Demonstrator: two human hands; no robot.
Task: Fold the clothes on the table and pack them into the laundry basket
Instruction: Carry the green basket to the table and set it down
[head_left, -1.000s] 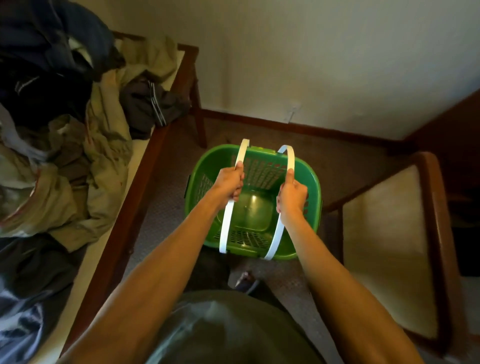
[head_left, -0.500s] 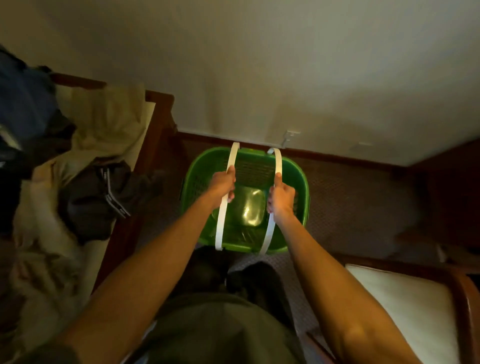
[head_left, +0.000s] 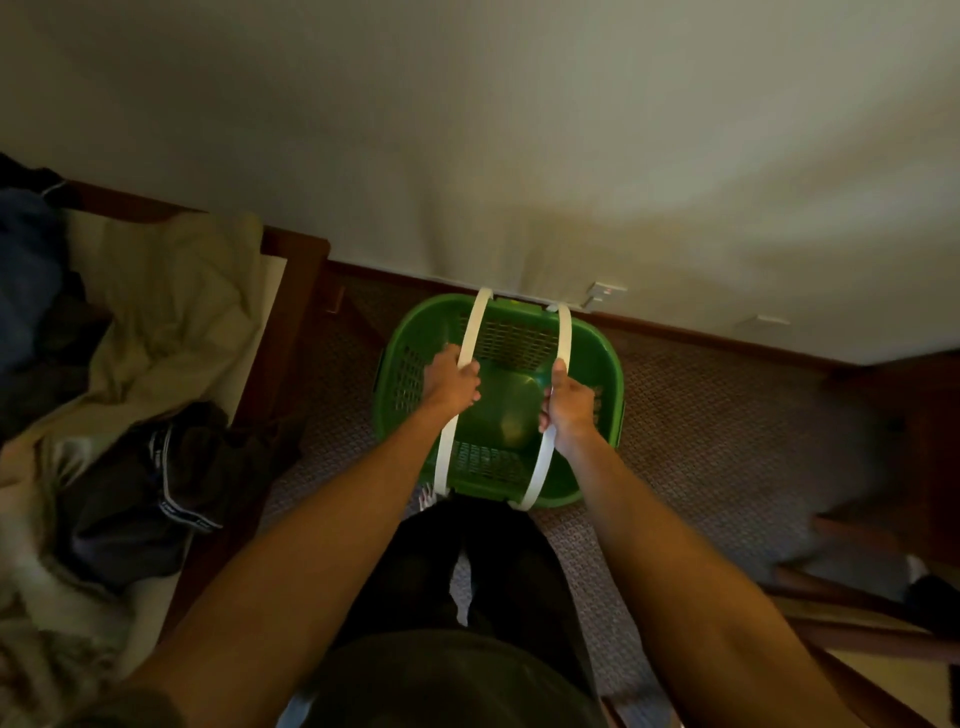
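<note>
1. Two bare hands each grip one of the two white plastic strap handles of the green perforated plastic laundry basket (head_left: 597, 358), which sits directly beneath the grip, over the patterned brown carpet (head_left: 727, 431).
2. Left hand (head_left: 449, 382) is closed around the left white handle (head_left: 470, 338), fingers curled over it near its midpoint.
3. Right hand (head_left: 569, 400) is closed around the right white handle (head_left: 563, 332), thumb lying up along the strap.
4. Both handles arch from the far rim of the basket, past the grip, to the near rim just in front of the person's dark trousers (head_left: 493, 561).
5. Below the grip the basket's interior shows only its bare green bottom and slotted walls.
6. Whether the basket rests on the carpet or hangs just above it, I cannot tell.
7. Well to the left of the grip, a heap of unfolded clothes (head_left: 171, 291) in beige, dark grey and blue lies on the dark-wood-edged table (head_left: 291, 291); a dark garment with a white-striped band (head_left: 171, 493) lies nearest the table's edge.
8. Beyond the grip, a plain pale wall (head_left: 519, 156) meets the carpet just behind the basket.
</note>
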